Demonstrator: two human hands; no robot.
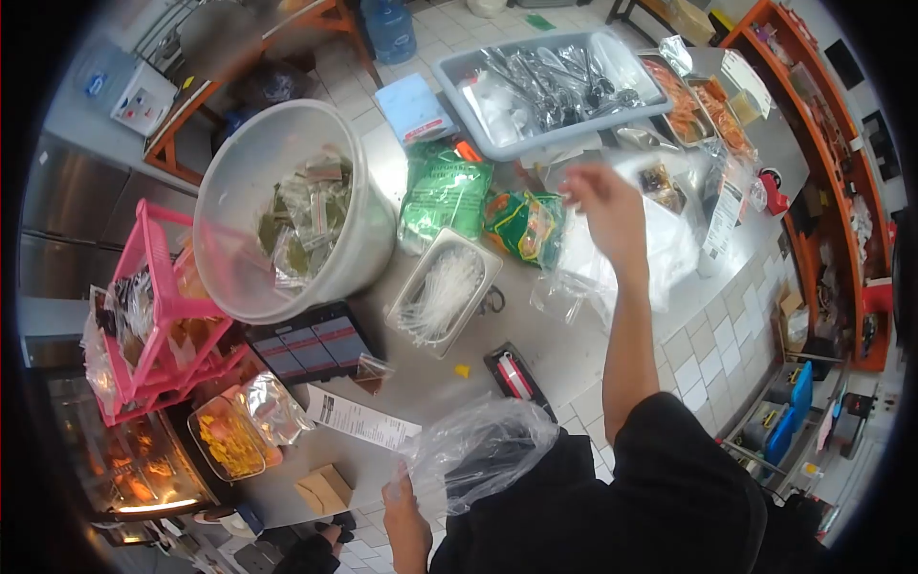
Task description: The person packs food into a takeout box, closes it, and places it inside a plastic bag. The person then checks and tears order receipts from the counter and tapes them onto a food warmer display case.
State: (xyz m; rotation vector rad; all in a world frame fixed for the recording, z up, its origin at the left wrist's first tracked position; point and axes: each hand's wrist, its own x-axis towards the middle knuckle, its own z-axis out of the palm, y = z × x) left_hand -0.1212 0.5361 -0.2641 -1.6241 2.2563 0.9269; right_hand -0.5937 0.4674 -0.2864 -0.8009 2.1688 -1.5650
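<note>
Low in the head view, my left hand grips the edge of a clear plastic bag, which hangs crumpled in front of my black shirt. A printed receipt lies on the steel table just above that hand. My right hand is stretched forward over the table, fingers loosely bent and apart, with nothing visible in them. Below and beside it are white plastic bags and a green-and-yellow packet. A small container of brown food sits to its right.
Around the steel table stand a large translucent tub of small packets, a grey bin of wrapped cutlery, a tray of white straws, a tablet and a pink rack. Another person's feet show at the bottom.
</note>
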